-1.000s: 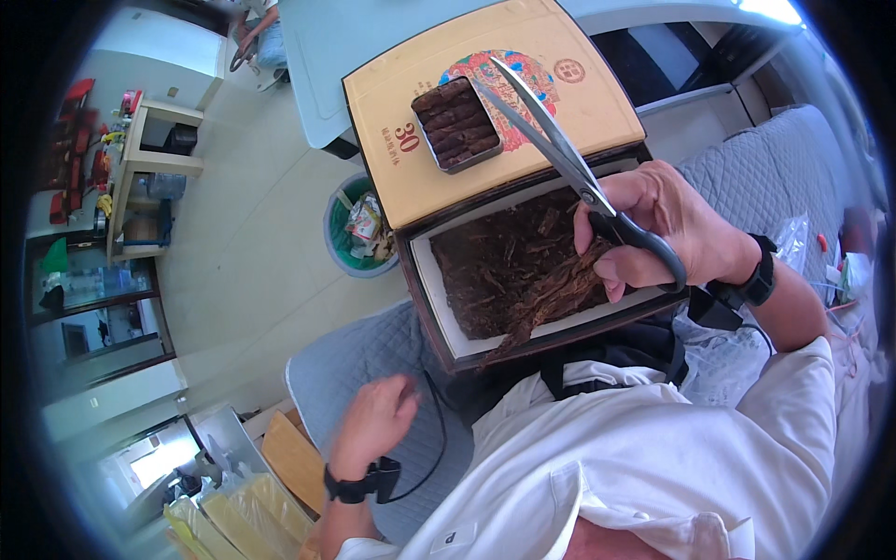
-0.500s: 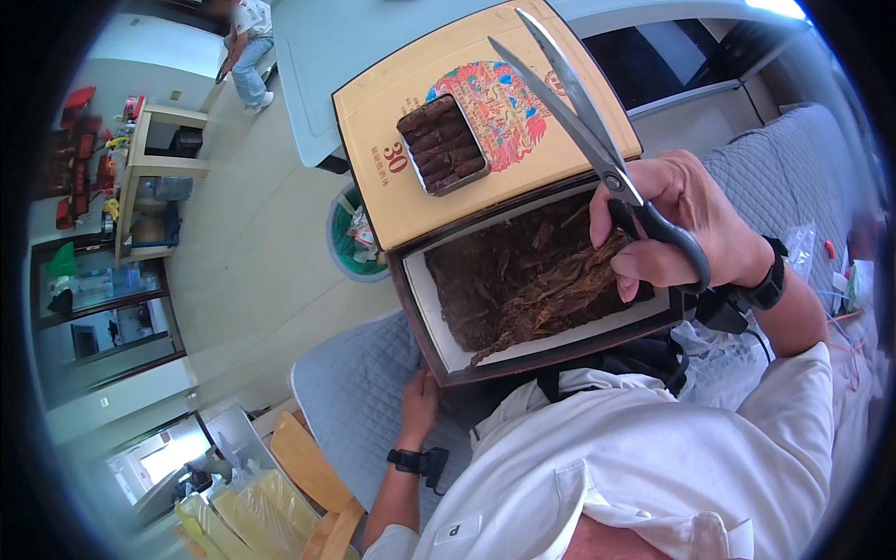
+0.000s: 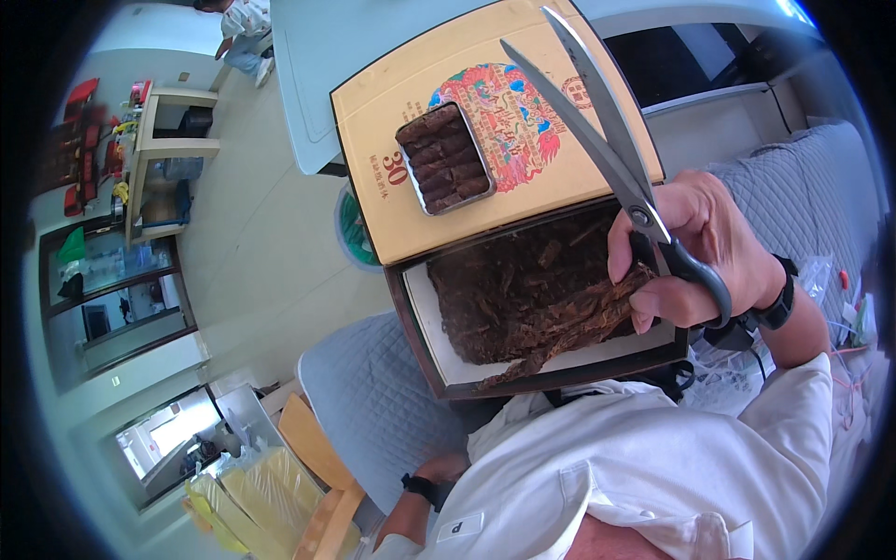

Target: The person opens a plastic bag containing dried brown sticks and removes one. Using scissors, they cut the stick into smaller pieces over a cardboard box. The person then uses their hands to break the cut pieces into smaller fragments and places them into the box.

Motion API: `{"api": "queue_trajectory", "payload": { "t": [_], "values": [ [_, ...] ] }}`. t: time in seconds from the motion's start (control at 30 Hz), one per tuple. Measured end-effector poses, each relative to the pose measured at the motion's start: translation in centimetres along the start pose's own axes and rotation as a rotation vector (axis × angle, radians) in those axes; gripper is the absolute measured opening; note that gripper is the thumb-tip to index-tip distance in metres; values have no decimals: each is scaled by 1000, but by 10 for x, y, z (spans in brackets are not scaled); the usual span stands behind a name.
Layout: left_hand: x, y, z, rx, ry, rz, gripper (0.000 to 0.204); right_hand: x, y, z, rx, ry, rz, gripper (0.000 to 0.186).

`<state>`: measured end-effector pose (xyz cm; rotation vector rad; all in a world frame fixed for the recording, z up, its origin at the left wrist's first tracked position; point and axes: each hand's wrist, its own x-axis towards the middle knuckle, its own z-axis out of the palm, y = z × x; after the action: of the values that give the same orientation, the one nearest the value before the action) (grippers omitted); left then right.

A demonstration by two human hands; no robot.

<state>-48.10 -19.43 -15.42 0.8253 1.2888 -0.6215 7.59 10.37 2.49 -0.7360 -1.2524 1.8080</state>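
Note:
My right hand (image 3: 695,247) grips large black-handled scissors (image 3: 641,217), blades parted and pointing up over the box lid, and pinches a crumpled strip of brown dried leaf (image 3: 593,322). Beneath it, an open dark box (image 3: 415,327) holds a dense mass of similar dark brown shreds (image 3: 485,294). On the printed yellow lid (image 3: 392,233) sits a small metal tin (image 3: 443,159) packed with short dark rolls. My left hand (image 3: 441,471) is low at my side on the grey quilted seat (image 3: 355,392), blurred, its fingers unclear.
A pale blue table (image 3: 303,75) stands behind the box, with a bin (image 3: 353,233) below. Another person (image 3: 243,28) is at the top left. A wooden chair (image 3: 308,439) and yellow bagged items (image 3: 257,495) are lower left; plastic bags (image 3: 812,280) lie on the right.
My left hand has moved down toward my side, now partly out of sight. My right hand, with scissors and leaf, has shifted right. The other person has come further into view and bent over.

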Motion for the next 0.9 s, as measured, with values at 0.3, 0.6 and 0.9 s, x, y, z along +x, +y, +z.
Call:
{"api": "queue_trajectory", "payload": {
  "t": [0.3,0.6,0.9],
  "values": [
    [11,-76,34,-77,43,-184,30,7,1,-4,24,19,100,23],
    [-125,207,-115,823,585,162,20,1,8,19,27,-64,114,21],
    [-119,380,-86,20,254,1303,53,-6,4,49,-16,-114,177,21]
  ]
}}
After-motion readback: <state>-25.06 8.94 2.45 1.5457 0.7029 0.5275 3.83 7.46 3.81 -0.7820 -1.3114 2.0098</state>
